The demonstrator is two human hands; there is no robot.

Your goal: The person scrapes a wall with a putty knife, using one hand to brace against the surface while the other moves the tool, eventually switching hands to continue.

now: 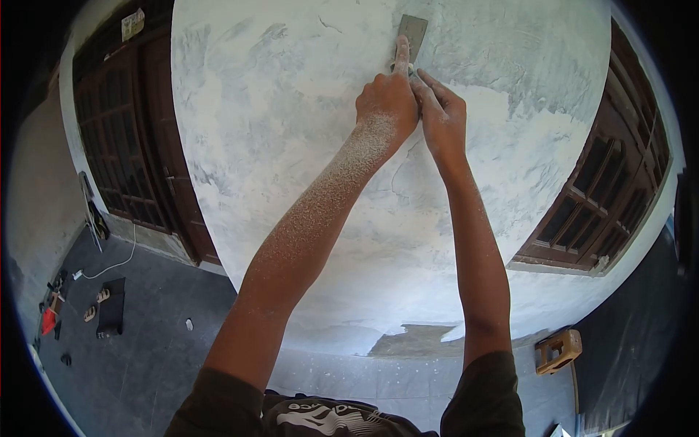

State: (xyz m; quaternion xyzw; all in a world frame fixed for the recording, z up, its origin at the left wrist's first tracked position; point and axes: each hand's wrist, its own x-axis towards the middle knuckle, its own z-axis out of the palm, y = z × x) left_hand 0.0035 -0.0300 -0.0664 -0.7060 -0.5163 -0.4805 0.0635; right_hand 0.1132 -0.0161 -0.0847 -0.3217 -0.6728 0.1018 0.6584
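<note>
Both hands are raised together against the grey-white plastered wall (291,95), near the top of the view. My left hand (388,102) is closed around the handle of a flat metal scraper (413,33), its index finger stretched along the blade. The blade lies on or close to the wall and points up. Beside it, my right hand (443,113) meets the left at the handle, fingers pressed together and reaching up to it; how far it grips the handle is hidden. Pale dust coats my left forearm.
A brown door (167,131) stands at the left, and a brown wooden window (593,197) at the right. Sandals (89,313), a white cable (120,264) and a red item (49,320) lie on the dark floor. A stool (559,351) stands lower right.
</note>
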